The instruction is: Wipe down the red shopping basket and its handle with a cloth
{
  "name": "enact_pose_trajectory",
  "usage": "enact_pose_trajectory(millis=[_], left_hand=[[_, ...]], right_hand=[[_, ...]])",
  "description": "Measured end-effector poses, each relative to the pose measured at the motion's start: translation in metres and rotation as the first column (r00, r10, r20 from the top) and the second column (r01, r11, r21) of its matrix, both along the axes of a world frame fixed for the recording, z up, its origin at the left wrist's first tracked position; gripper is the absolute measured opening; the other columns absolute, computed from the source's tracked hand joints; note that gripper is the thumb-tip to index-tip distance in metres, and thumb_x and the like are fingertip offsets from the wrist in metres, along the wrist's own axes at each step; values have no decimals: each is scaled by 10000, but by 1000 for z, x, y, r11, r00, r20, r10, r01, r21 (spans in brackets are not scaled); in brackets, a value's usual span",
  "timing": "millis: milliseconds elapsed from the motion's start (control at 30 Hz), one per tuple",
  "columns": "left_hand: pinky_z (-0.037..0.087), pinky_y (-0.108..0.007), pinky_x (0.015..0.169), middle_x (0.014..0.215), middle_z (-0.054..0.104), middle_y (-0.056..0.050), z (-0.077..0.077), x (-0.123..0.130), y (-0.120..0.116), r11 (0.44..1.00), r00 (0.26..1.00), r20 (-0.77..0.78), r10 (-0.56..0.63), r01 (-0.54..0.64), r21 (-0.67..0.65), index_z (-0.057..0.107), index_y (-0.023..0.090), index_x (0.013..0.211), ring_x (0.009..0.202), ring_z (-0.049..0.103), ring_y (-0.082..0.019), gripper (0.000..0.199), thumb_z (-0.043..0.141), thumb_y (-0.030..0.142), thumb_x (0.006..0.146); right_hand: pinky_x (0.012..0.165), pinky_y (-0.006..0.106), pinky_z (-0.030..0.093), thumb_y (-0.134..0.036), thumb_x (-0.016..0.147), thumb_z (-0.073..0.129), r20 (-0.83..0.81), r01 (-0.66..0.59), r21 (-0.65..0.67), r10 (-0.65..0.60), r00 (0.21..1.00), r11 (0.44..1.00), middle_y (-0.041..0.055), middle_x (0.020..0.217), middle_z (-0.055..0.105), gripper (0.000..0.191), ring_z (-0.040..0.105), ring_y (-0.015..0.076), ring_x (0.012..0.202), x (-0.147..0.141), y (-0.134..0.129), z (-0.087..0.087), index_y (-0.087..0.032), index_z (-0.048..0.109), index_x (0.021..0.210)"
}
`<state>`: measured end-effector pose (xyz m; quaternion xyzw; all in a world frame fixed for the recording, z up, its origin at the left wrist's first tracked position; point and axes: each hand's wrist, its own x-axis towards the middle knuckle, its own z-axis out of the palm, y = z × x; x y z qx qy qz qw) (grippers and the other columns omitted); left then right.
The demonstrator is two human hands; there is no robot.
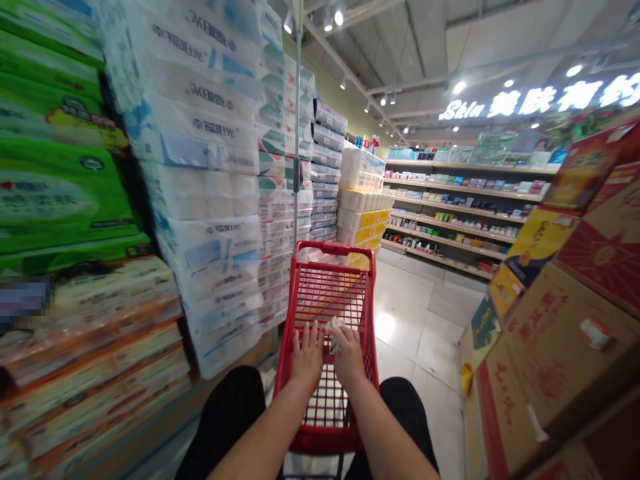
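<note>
Head view, and here's the right hand [349, 353], fingers pinching a crumpled cloth [334, 333] between the side edges of the red shopping cart [371, 320]; left hand [307, 359] empty, fingers spread. Wiping seems underway, what's left unclear.

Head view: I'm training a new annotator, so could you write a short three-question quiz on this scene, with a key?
1. Which hand holds the pale wad?
2. True or false: the basket is blue.
3. Fill in: the cardboard cartons stand to the ___ of the basket in the picture.

Key:
1. The right hand.
2. False; it is red.
3. right
</note>
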<state>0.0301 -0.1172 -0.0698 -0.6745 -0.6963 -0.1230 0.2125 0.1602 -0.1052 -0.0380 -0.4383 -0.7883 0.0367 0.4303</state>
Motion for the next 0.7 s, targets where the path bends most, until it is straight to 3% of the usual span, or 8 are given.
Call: enact_pose_trajectory(millis=[167, 200, 367, 433, 600, 633, 700], left_hand=[[175, -536, 1138, 1535, 274, -90, 1, -1, -3, 1000, 1000, -16, -17, 17, 2, 338, 198, 1442, 1410, 230, -290, 571, 331, 120, 877], [173, -535, 1138, 1535, 273, -96, 1, -1, -3, 1000, 1000, -15, -16, 16, 0, 336, 196, 1443, 1409, 232, -289, 571, 334, 122, 877], [157, -557, 1135, 1538, 269, -89, 0, -2, -1, 1000, 1000, 0, -22, 22, -12, 352, 229, 1436, 1412, 220, -302, 560, 347, 141, 883], [157, -562, 1133, 1539, 269, -86, 0, -2, -2, 999, 1000, 0, -31, 31, -14, 349, 248, 1436, 1413, 214, -306, 564, 348, 137, 882], [155, -563, 1130, 1542, 255, -97, 1, -1, -3, 999, 999, -7, -31, 31, -10, 321, 262, 1446, 1414, 216, -297, 597, 339, 99, 871], [156, -563, 1130, 1542, 255, -94, 0, -1, -3, 999, 1000, -6, -31, 31, -12, 322, 262, 1446, 1415, 214, -299, 595, 338, 101, 873], [155, -566, 1131, 1544, 252, -88, 0, -2, -2, 1000, 1000, 5, -21, 22, -14, 321, 264, 1446, 1415, 212, -303, 584, 336, 120, 880]], right_hand=[[998, 408, 371, 70, 662, 374, -144, 285, -23, -286, 948, 958, 72, 1258, 545, 708, 445, 237, 1173, 0, 6, -3, -275, 590, 1242], [1001, 407, 374, 71, 662, 370, -153, 272, -19, -272, 950, 962, 74, 1274, 536, 712, 443, 235, 1183, 0, 7, -4, -270, 584, 1248], [1034, 349, 380, 82, 591, 368, -95, -68, -1, 68, 993, 998, 23, 1318, 524, 842, 450, 181, 1208, -5, 8, -11, -291, 486, 1337], [1019, 350, 398, 70, 594, 374, -135, -42, -18, 40, 990, 999, 46, 1302, 536, 836, 468, 186, 1195, -5, 8, -10, -254, 452, 1361], [991, 441, 390, 8, 685, 399, -236, 312, -40, -312, 920, 949, 127, 1245, 539, 585, 471, 259, 1175, 2, 9, -2, -185, 583, 1205], [982, 440, 394, 3, 679, 411, -222, 311, -36, -311, 924, 950, 122, 1244, 538, 574, 473, 261, 1170, 2, 9, -2, -194, 597, 1184], [969, 410, 405, 5, 637, 438, -149, 187, -20, -188, 971, 982, 87, 1230, 553, 608, 488, 245, 1150, 0, 7, -2, -233, 607, 1170]])
